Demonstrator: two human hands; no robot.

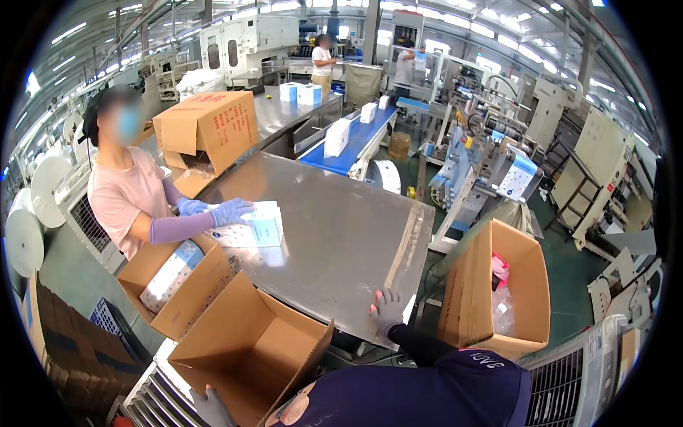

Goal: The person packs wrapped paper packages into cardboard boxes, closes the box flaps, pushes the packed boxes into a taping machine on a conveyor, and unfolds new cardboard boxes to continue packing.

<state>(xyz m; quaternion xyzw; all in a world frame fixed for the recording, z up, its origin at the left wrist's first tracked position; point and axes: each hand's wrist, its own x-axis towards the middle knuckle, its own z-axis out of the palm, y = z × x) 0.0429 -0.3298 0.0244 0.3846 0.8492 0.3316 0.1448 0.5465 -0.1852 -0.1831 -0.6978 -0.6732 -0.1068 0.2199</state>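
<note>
My left hand (210, 408), in a grey glove, is at the lower left against the outer side of an open, empty cardboard box (245, 356); its fingers are partly hidden by the box. My right hand (388, 312), gloved in grey with bare fingertips, rests on the near right corner of the metal table (320, 235), fingers apart and holding nothing. Across the table, a co-worker's gloved hands touch white and blue packs (266, 225).
Beside the co-worker (128, 185) stands a box holding a pack (172, 275). Another carton (206, 132) lies on the table's far left. A blue conveyor (348, 146) carries white packs. At right stands an open box (530, 299) with plastic inside.
</note>
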